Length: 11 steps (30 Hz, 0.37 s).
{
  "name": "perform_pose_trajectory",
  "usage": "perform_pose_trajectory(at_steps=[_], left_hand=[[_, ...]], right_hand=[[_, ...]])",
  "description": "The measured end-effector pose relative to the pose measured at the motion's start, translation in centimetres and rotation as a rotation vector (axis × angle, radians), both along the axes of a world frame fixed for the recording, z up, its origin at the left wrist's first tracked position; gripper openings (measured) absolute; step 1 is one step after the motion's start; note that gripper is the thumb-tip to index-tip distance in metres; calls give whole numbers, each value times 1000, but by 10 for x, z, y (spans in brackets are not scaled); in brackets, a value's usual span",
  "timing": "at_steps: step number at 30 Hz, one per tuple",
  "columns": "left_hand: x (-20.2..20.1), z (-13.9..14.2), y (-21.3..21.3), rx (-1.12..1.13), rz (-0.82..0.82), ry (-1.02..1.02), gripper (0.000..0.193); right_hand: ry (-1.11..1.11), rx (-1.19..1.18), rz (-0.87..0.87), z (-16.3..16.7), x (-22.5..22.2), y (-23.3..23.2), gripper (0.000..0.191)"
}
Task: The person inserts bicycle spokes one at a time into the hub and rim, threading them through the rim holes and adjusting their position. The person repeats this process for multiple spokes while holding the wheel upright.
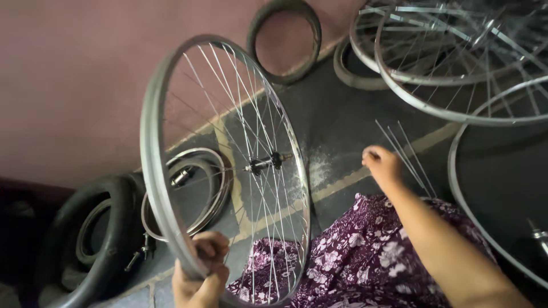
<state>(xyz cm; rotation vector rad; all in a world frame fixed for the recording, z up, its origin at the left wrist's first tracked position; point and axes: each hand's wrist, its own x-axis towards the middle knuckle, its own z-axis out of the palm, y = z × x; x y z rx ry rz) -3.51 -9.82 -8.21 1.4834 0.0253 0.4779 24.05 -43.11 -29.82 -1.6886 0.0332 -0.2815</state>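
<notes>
At floor: left hand (200, 274) grips shiny round spoked wheel (171, 228).

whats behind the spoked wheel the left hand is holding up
Through the spokes of the wheel, gripped at its rim by the left hand, bare metal rims lie on the floor against the pink wall. The wheel's rim hides part of them.

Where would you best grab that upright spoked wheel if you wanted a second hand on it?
Probably the bare metal rim of the spoked wheel, near its top, coming from the outer edge. The left hand already grips the rim at the bottom, so a top hold would likely steady it. The spokes are thin and crowded, and the hub sits deep among them. The right hand holds loose spokes.
</notes>
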Motion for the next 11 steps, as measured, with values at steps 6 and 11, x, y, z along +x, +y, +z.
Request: perform_pose_trajectory(at_steps=[6,11], left_hand=[[14,34,-53,19,75,92,39],[-42,45,-164,91,128,216,42]], right_hand=[[239,37,212,48,-110,8,20],[141,201,633,93,-187,27,14]])
